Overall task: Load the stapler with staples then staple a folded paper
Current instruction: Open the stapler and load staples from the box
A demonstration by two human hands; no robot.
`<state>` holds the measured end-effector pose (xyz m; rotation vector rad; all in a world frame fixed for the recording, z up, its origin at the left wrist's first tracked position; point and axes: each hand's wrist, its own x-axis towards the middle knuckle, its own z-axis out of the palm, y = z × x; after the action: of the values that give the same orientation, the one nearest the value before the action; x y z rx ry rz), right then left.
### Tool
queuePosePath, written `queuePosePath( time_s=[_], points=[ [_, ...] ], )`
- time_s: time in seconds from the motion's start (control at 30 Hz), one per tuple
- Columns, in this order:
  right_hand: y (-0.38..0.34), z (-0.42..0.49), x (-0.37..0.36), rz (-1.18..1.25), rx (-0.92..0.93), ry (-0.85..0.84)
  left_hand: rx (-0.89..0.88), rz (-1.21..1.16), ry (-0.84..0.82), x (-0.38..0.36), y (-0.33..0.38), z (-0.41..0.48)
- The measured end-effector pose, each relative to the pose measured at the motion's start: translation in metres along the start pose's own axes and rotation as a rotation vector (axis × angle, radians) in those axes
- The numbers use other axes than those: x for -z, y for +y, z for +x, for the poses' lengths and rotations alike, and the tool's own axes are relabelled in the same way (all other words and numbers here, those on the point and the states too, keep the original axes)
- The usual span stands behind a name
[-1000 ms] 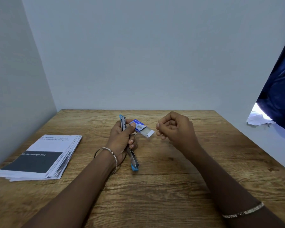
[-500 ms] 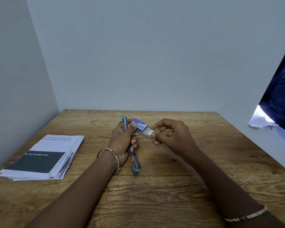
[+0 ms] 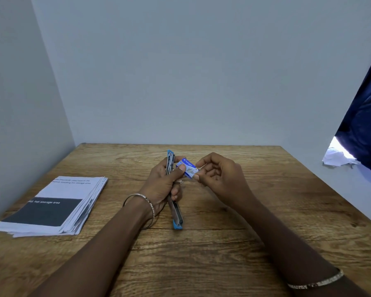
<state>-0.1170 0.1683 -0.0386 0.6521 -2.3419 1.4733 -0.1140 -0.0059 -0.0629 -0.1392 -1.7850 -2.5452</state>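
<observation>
My left hand (image 3: 163,185) grips a blue stapler (image 3: 177,215) swung fully open: its top arm points up past my fingers and its metal staple channel points down toward me. The same hand pinches a small blue-and-white staple box (image 3: 187,167) under its thumb. My right hand (image 3: 220,179) touches the box's right end with thumb and forefinger, pinching at its white inner tray. I cannot tell whether it holds any staples. A stack of folded printed papers (image 3: 54,206) lies on the wooden table (image 3: 201,254) at the left.
Grey walls close in the table at the back and on the left. At the far right hangs a dark blue cloth (image 3: 366,125), with crumpled white paper (image 3: 336,157) below it. Bracelets are on both wrists.
My right hand moved left from a closed fist away from the box to its right end. The white inner tray, first sticking out, now shows much less.
</observation>
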Motion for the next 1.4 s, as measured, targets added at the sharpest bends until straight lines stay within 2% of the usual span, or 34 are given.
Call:
queuePosePath(
  time_s=[0.17,0.3,0.37,0.5,0.57,0.83,0.93,1.07,1.17,1.4],
  points=[
    [0.000,0.004,0.009,-0.007,-0.008,0.022,0.007,-0.021,-0.003,0.001,0.000,-0.001],
    [-0.002,0.007,0.020,0.090,-0.034,0.069,0.038,-0.008,-0.029,-0.001,0.003,-0.003],
    [-0.003,0.007,0.021,0.043,0.006,-0.019,0.055,0.002,-0.050,-0.002,0.005,-0.005],
    [-0.006,0.003,0.018,-0.048,0.064,-0.328,0.084,0.012,-0.080,-0.004,0.007,-0.007],
    [-0.006,0.002,0.019,-0.059,0.103,-0.386,0.095,0.029,-0.105,-0.004,0.008,-0.008],
    [-0.002,0.003,0.015,-0.115,0.162,-0.296,0.119,0.057,-0.150,-0.007,0.012,-0.010],
    [0.001,0.006,0.025,-0.183,0.105,-0.230,0.111,0.042,-0.078,-0.008,0.013,-0.009],
    [0.004,0.005,0.034,-0.348,0.030,-0.373,0.160,-0.038,0.030,-0.001,0.012,-0.004],
    [0.004,0.005,0.029,-0.456,-0.045,-0.441,0.204,-0.142,0.040,0.002,0.012,-0.003],
    [0.009,0.005,0.031,-0.293,-0.091,-0.434,0.240,-0.243,0.047,0.002,0.015,-0.002]
  ],
)
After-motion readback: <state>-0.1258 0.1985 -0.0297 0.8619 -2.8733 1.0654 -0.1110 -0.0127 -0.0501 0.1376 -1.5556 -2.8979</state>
